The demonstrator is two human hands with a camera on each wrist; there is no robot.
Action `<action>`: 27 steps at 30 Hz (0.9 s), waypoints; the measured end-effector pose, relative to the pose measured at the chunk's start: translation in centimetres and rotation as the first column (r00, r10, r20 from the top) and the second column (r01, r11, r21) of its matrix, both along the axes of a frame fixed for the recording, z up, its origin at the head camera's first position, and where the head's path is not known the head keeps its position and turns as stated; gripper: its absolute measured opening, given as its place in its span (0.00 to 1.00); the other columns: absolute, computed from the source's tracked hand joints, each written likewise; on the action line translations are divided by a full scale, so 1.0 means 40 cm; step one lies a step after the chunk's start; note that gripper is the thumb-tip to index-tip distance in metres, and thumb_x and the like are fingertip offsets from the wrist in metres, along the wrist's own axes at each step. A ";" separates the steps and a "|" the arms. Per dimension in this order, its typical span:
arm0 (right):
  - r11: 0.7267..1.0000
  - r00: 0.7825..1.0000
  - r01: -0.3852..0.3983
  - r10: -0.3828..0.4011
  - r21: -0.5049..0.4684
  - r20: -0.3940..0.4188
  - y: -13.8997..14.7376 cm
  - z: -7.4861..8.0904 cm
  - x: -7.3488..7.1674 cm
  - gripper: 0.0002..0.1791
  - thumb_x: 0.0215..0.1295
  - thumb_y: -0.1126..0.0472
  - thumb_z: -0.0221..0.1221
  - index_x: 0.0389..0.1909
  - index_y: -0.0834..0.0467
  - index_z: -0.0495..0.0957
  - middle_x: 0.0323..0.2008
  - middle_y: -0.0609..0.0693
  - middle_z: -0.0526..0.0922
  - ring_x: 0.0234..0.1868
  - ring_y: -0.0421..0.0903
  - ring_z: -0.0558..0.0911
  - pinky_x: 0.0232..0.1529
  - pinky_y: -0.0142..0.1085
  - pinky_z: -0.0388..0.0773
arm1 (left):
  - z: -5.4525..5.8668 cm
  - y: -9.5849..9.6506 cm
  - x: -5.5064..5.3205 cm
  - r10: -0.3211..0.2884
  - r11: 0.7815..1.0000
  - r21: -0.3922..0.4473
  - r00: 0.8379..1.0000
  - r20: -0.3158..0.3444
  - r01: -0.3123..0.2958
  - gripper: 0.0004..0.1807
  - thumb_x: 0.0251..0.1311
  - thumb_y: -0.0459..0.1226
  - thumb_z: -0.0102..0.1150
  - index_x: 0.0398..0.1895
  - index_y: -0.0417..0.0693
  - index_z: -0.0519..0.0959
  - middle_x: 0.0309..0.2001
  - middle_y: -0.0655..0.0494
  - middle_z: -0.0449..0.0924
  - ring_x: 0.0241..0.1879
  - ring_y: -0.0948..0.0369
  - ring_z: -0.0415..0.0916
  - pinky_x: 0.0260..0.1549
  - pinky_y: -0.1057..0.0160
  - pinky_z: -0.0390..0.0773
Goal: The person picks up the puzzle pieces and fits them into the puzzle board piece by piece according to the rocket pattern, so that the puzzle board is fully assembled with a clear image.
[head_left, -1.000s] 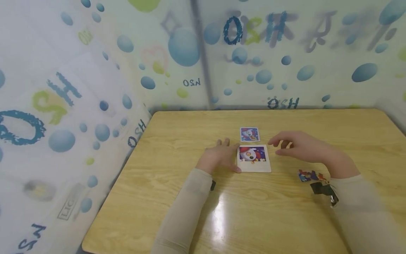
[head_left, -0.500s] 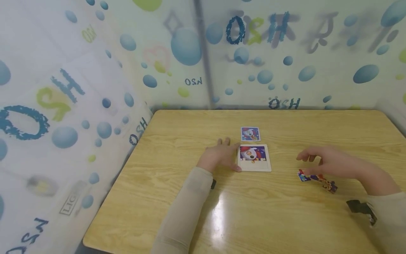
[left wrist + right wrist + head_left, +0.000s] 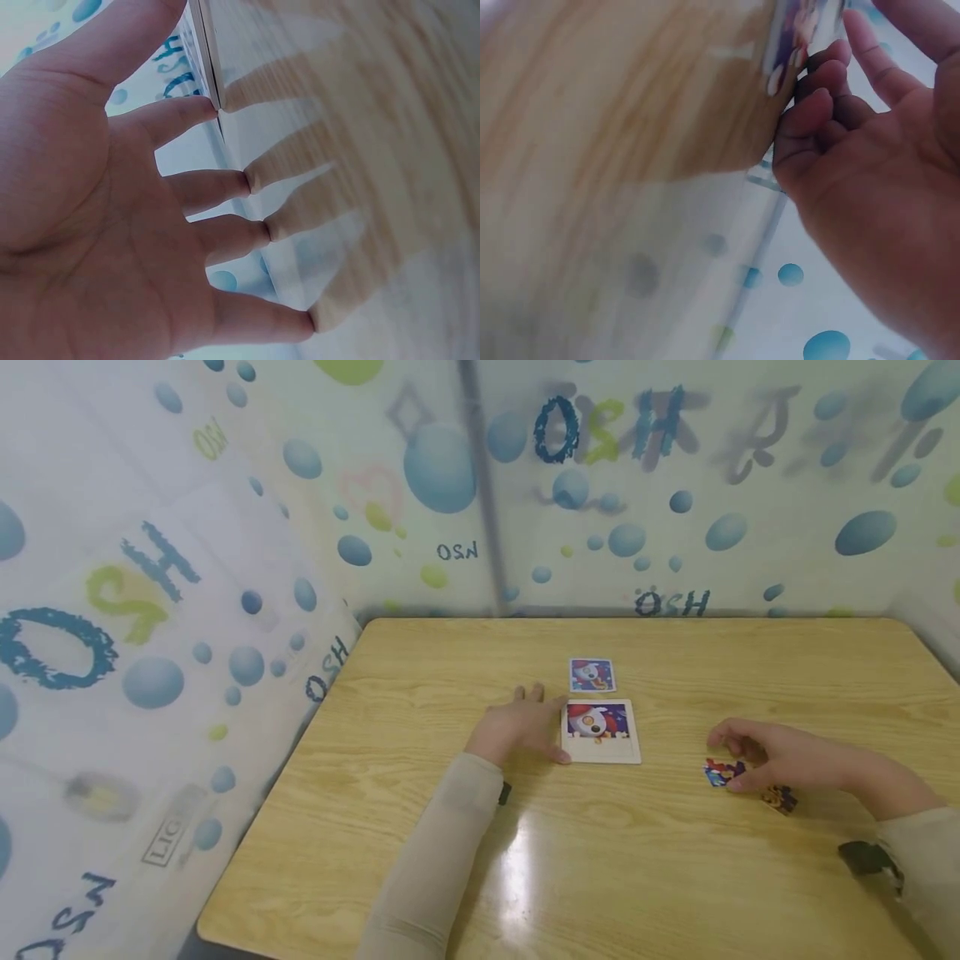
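The left hand (image 3: 519, 732), fingers spread, touches the edge of the white picture board (image 3: 617, 752); the right hand (image 3: 802, 760) bends over puzzle pieces (image 3: 722, 771) on the bench (image 3: 600, 868), whether pinching I cannot tell. These seem thin, light and stiff, best taken by the edges

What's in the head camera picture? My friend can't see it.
A person's left hand touches the edge of a white-bordered picture board on a wooden table, while the right hand is at loose puzzle pieces. A small picture card lies beyond the board.
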State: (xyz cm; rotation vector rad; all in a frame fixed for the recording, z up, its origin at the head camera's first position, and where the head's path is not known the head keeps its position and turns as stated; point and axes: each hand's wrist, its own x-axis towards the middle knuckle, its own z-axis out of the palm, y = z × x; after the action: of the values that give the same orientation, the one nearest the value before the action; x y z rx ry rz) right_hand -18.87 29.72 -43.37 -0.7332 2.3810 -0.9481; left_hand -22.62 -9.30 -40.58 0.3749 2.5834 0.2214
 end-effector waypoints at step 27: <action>0.995 1.000 0.024 -0.024 0.102 -0.001 -0.019 0.008 -0.002 0.23 0.65 0.51 0.74 0.58 0.50 0.78 0.59 0.54 0.77 0.63 0.52 0.78 0.48 0.25 0.78 | -0.011 -0.001 -0.005 0.006 1.000 0.008 1.000 -0.001 -0.006 0.59 0.57 0.65 0.73 0.87 0.74 0.49 0.89 0.50 0.35 0.88 0.41 0.31 0.75 0.16 0.46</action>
State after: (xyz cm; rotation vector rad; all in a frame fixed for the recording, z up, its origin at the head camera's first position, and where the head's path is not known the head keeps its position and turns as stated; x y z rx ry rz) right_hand -18.94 28.96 -43.04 -0.6676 2.4227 -0.8294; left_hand -22.83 -9.33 -41.02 0.3706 2.5852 0.2341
